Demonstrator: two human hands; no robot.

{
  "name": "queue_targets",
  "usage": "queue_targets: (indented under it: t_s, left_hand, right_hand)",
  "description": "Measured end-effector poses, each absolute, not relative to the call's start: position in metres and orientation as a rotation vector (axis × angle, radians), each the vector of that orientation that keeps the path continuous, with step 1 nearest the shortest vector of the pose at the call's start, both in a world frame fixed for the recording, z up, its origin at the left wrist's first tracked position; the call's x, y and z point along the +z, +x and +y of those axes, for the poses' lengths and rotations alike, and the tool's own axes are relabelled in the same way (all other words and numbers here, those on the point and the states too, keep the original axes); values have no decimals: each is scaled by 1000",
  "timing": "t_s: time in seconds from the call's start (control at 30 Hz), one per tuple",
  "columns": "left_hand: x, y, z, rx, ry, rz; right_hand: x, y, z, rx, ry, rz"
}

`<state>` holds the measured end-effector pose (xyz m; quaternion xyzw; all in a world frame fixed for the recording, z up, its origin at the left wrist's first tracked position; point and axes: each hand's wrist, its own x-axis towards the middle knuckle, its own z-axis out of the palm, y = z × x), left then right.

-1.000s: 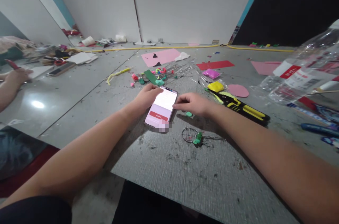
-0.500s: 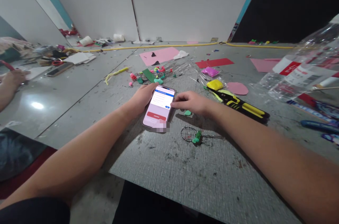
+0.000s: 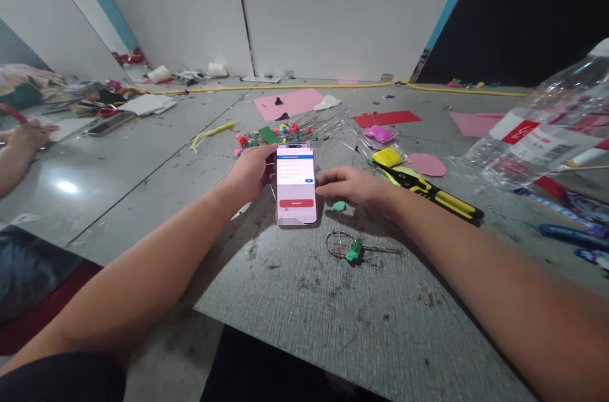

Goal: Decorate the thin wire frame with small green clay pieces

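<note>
A smartphone (image 3: 296, 193) stands tilted toward me in the middle, its lit screen showing a white box and a red button. My left hand (image 3: 254, 168) grips its upper left edge; some fingers are hidden behind it. Close to the right edge is my right hand (image 3: 349, 186), thumb and fingers bent and slightly apart, holding nothing I can see. Whether its fingertips touch the phone I cannot tell. Just below that hand lies a small green clay piece (image 3: 339, 206). Nearer me rests a small wire racket shape (image 3: 340, 245) with green clay (image 3: 354, 251) at its neck.
Yellow-black pliers (image 3: 432, 193), a yellow packet (image 3: 387, 156) and a purple packet (image 3: 379, 134) lie right of centre. A plastic bottle (image 3: 537, 136) stands far right. Pink paper (image 3: 290, 103) and wires with clay bits (image 3: 309, 126) are behind the phone. Another person's hand (image 3: 29, 136) is at left.
The phone has turned from slanted to nearly upright in view and shifted slightly right, with my left hand on it. My right hand has moved a little right.
</note>
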<state>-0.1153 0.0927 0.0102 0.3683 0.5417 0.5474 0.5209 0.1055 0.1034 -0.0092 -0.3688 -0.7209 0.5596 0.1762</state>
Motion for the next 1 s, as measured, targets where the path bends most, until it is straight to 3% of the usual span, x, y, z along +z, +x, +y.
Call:
queue_targets:
  t_s: [1.0]
  left_hand:
    - [14,-119,78,1264,1321,913]
  right_hand:
    - [-16,116,111,1704,-943,-1981]
